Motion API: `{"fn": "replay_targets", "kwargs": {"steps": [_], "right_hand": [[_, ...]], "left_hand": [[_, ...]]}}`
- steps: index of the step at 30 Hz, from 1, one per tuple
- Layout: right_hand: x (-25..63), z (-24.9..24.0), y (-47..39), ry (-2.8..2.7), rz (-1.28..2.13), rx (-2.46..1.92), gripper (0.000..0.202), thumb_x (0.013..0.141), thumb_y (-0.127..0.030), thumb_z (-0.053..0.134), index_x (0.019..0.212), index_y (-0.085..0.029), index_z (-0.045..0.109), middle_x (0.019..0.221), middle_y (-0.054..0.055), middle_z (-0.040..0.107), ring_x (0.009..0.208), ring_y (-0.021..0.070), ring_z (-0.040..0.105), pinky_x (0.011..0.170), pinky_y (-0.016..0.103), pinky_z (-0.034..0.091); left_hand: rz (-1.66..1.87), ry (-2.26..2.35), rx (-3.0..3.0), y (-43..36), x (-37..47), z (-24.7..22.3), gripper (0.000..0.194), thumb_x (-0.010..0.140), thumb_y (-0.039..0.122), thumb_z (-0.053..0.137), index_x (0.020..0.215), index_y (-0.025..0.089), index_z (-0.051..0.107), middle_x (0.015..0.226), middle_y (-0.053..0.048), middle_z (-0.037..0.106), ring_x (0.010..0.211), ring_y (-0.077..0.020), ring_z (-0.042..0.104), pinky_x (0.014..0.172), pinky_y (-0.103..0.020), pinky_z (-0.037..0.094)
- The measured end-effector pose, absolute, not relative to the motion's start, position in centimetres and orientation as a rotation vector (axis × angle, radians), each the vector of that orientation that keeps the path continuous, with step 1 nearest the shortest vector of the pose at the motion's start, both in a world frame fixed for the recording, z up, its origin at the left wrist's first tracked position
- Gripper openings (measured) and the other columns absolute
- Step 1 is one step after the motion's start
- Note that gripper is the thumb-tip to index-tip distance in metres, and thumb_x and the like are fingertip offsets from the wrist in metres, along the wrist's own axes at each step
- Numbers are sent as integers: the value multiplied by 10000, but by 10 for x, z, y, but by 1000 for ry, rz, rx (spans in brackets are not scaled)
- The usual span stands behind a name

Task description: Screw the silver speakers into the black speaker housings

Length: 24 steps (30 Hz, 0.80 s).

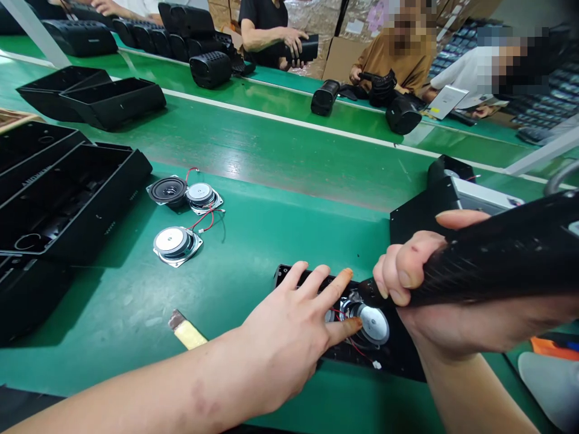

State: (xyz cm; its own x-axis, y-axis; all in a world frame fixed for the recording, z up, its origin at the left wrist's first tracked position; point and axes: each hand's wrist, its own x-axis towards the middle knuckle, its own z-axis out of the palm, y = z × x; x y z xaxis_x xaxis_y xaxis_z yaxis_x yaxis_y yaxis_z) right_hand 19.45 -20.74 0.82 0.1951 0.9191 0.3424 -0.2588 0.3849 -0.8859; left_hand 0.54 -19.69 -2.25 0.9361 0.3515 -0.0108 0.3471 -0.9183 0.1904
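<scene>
My left hand (294, 337) lies with its fingers spread over a black speaker panel (402, 355), pressing on it near a round silver speaker driver (374, 325). In my right hand (434, 283) is a thick black electric screwdriver (502, 253), the fingers wrapped round its body. The screwdriver's nose points down at the driver's upper rim; the bit itself is hard to make out. Red wires with a small white plug (377, 364) trail over the panel. Left of my hands, several loose drivers (176, 242) rest on the green table.
Open black speaker housings (81, 199) are stacked at the left, with more (113, 105) behind. A yellow-handled blade or brush (187, 331) lies near my left forearm. Black boxes (416, 205) stand at right. Beyond a green conveyor (271, 141), several people handle black speakers.
</scene>
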Motion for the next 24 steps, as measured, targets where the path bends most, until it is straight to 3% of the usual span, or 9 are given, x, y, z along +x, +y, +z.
{"fn": "replay_targets", "kwargs": {"steps": [4, 13, 24], "right_hand": [[191, 8, -205, -1102, 959, -729, 537, 888, -799, 660, 1115, -323, 759, 577, -18, 590, 384, 140, 430, 401, 257, 414], [195, -3, -203, -1077, 1015, -658, 588, 831, -766, 754, 1127, -257, 755, 615, -13, 605, 423, 135, 470, 419, 241, 430], [191, -3, -199, -1195, 1057, -643, 673, 878, -886, 558, 1244, -348, 729, 651, -13, 596, 451, 135, 471, 414, 240, 431]], "left_hand": [[24, 535, 2877, -195, 6, -20, 860, 804, 420, 832, 1576, 315, 467, 1722, -221, 226, 1491, -478, 355, 1158, -663, 329], [13, 529, 2844, -194, 6, -17, 871, 762, 398, 870, 1542, 300, 494, 1703, -217, 274, 1464, -486, 389, 1155, -675, 334], [-31, 540, 2773, -196, 6, -15, 769, 819, 376, 811, 1529, 319, 523, 1680, -200, 355, 1527, -472, 350, 1169, -746, 340]]}}
